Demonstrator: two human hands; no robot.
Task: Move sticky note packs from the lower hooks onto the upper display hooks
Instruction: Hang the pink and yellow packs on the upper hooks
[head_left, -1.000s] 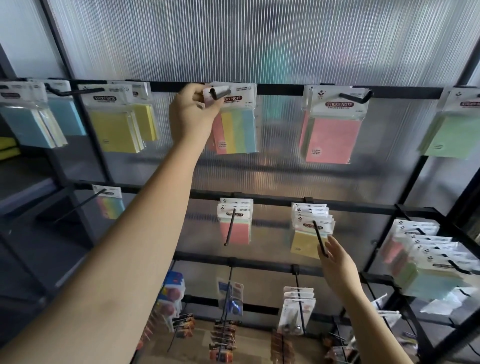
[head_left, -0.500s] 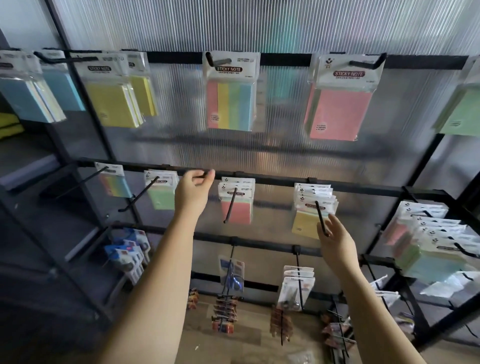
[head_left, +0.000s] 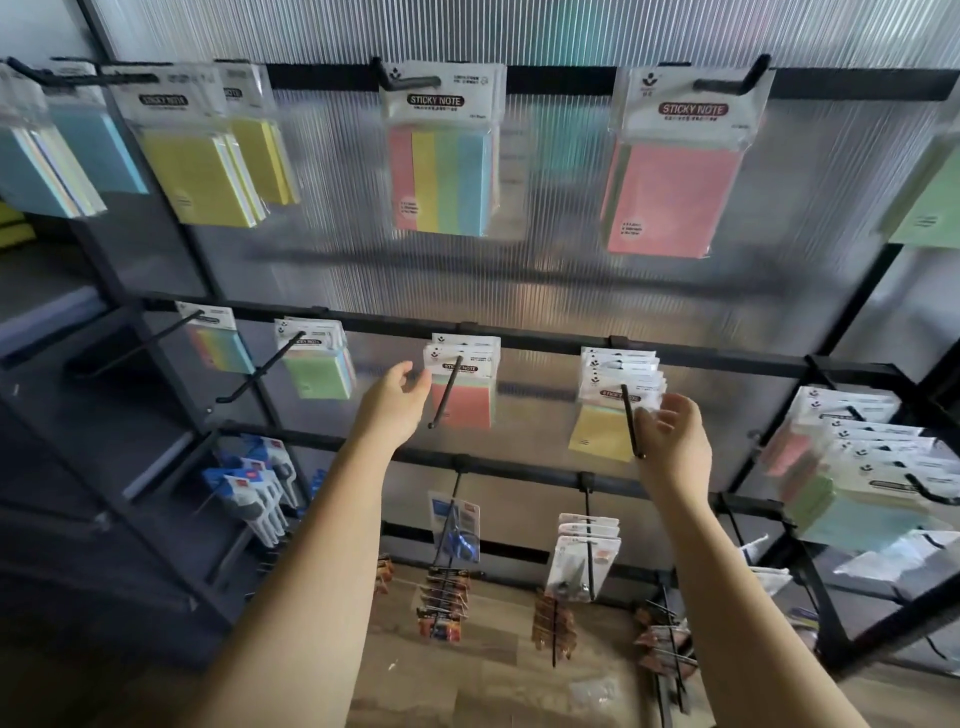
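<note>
On the upper rail hang a striped multicolour pack (head_left: 441, 156) and a pink pack (head_left: 675, 171). Below, a lower hook (head_left: 445, 392) carries a few pink-faced packs (head_left: 465, 387), and another lower hook (head_left: 631, 421) carries several yellow packs (head_left: 613, 400). My left hand (head_left: 395, 402) is open, fingers spread, just left of the pink-faced packs, not touching them as far as I can see. My right hand (head_left: 672, 441) is open beside the tip of the yellow packs' hook, fingers near the front pack.
Yellow packs (head_left: 202, 161) and blue packs (head_left: 47, 161) hang at the upper left, a green pack (head_left: 930, 202) at the upper right. Lower-left hooks hold a rainbow pack (head_left: 218, 340) and green packs (head_left: 317, 364). Many packs crowd the right hooks (head_left: 857, 457). Scissors and small goods hang beneath.
My left hand let go of the striped pack on the upper hook and dropped to the lower row beside the pink-faced packs. The right hand stayed by the yellow packs' hook.
</note>
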